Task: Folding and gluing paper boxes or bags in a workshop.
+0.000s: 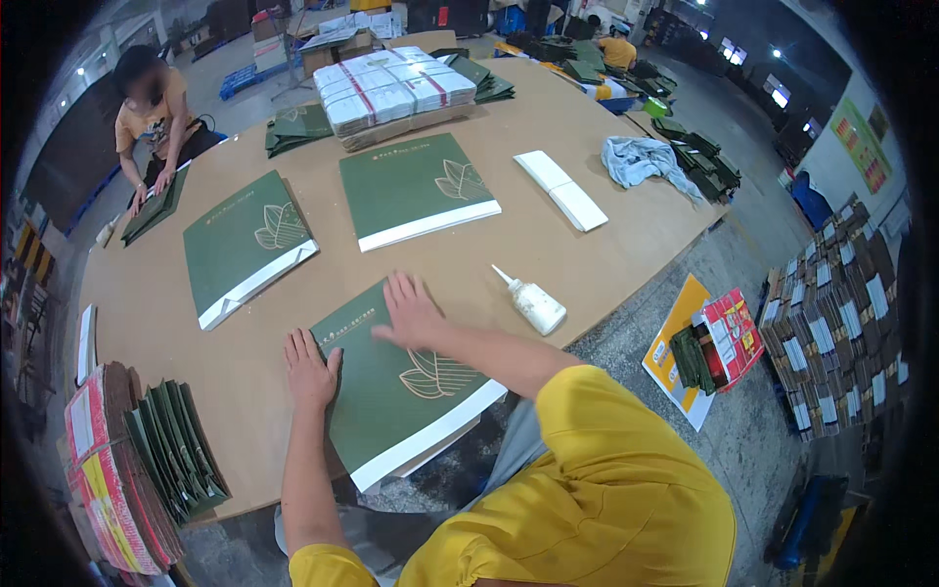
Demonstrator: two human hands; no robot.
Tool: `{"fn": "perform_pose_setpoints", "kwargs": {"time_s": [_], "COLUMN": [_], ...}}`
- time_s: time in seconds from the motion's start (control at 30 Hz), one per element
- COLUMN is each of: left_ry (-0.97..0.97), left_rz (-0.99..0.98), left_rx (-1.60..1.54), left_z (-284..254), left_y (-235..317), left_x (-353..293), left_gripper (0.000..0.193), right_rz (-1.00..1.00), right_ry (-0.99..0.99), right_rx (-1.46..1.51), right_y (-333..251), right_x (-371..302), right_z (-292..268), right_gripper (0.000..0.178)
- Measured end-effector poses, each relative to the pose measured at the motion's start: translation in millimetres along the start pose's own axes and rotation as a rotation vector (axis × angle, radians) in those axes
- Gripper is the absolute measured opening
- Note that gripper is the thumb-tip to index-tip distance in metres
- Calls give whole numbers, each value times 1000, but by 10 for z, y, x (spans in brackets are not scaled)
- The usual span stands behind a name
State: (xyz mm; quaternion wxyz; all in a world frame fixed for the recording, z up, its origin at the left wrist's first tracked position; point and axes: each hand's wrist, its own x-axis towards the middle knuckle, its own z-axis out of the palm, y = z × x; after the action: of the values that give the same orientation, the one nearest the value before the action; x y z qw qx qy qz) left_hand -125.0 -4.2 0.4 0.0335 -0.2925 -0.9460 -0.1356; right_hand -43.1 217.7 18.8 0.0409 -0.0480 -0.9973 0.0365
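A green paper bag (367, 421) with a gold leaf print and a white strip along one edge lies flat before me, its near end jutting past the table edge. My left hand (313, 372) rests on its left edge, fingers stretched out. Spread across its upper part is my right hand (411, 311), also open and holding nothing. Farther off lie two similar items, a green bag (235, 240) at the left and another green bag (416, 186) beyond my hands. A white glue bottle (536, 305) with a pointed nozzle lies right of my right hand.
The brown table (440, 269) bears white paper strips (560, 191), a grey-blue cloth (641, 161) and a tied white stack (393, 90). Folded green bags (176, 450) stand at its left edge beside a wrapped bundle (112, 470). A co-worker (156, 122) handles a bag far left. Cardboard stacks (836, 318) stand right.
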Motion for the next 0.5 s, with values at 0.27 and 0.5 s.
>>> {"fn": "perform_pose_setpoints", "kwargs": {"time_s": [0.27, 0.5], "left_ry": [-52, -62], "left_rz": [-40, -445], "left_rx": [18, -405], "left_z": [-119, -558], "left_y": [-26, 321], "left_x": [-73, -1152], "left_gripper": [71, 54], "right_rz": [-60, -47], "right_ry": [27, 18], "right_rx": [108, 120], "right_y": [-127, -165], "right_x": [-1228, -1168], "right_z": [-61, 36], "right_gripper": [84, 84]}}
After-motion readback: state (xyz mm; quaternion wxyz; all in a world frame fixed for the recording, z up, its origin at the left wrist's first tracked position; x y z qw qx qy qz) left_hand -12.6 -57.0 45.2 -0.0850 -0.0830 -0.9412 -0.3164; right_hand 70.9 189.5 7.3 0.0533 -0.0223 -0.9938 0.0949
